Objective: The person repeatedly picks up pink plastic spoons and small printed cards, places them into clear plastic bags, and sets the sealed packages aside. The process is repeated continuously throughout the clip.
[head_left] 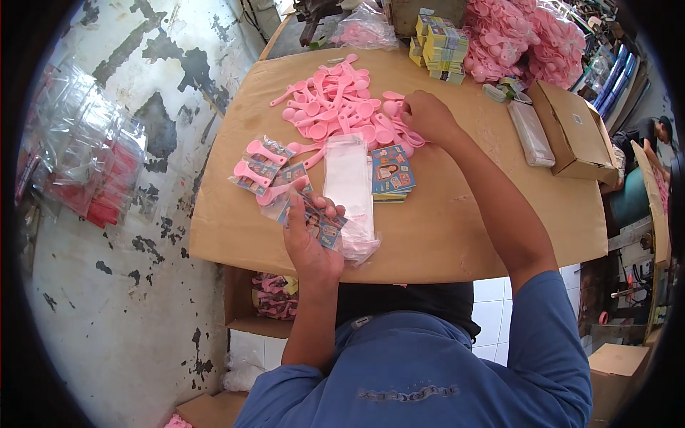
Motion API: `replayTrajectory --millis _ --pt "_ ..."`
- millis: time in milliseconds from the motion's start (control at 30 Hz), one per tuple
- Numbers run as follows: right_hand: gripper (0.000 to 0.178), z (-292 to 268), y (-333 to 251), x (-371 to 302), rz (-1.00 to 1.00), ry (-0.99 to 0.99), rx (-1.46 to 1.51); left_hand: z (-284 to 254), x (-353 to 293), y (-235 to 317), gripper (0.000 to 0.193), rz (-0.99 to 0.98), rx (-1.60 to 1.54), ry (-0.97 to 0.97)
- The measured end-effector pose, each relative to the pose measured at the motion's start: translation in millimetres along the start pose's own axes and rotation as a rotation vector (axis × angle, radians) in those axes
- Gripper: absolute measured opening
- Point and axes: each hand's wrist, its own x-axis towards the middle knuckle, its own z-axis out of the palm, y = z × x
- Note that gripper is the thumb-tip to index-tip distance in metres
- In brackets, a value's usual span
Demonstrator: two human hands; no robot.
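My left hand (312, 246) is closed around a clear plastic packet with a blue printed card (322, 224) in it. Beside the fingers, a pink scoop (277, 192) lies against the packet's upper end; whether it is inside cannot be made out. Farther off, packets with pink scoops (251, 173) lie flat on the table. My right hand (430, 120) reaches to the right edge of a heap of pink scoops (335, 100), its fingers curled down and partly hidden. Between my arms lie a stack of clear plastic bags (347, 189) and a pile of blue cards (392, 171).
The brown-topped table (442, 235) meets a peeling wall on the left. Yellowish card bundles (441, 46) and bulging bags of pink scoops (517, 36) stand at the back. On the right are a cardboard box (571, 132) and a wrapped bag pack (531, 133). Another person works far right.
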Motion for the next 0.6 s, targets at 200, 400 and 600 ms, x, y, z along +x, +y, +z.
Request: replayTrajectory --millis 200,400,600 --pt "0.025 -44.4 -7.1 -33.9 0.024 0.156 0.353 -1.0 -0.7 -5.0 0.037 0.016 0.035 -0.031" --pt "0.030 -61.5 -8.9 -109.1 -0.228 0.022 0.334 -2.8 4.3 -0.8 0.038 0.049 0.034 -0.012" --pt "0.034 -66.3 -9.7 -172.7 -0.006 -0.045 0.528 9.3 13.9 -3.4 0.042 0.109 0.024 -0.003"
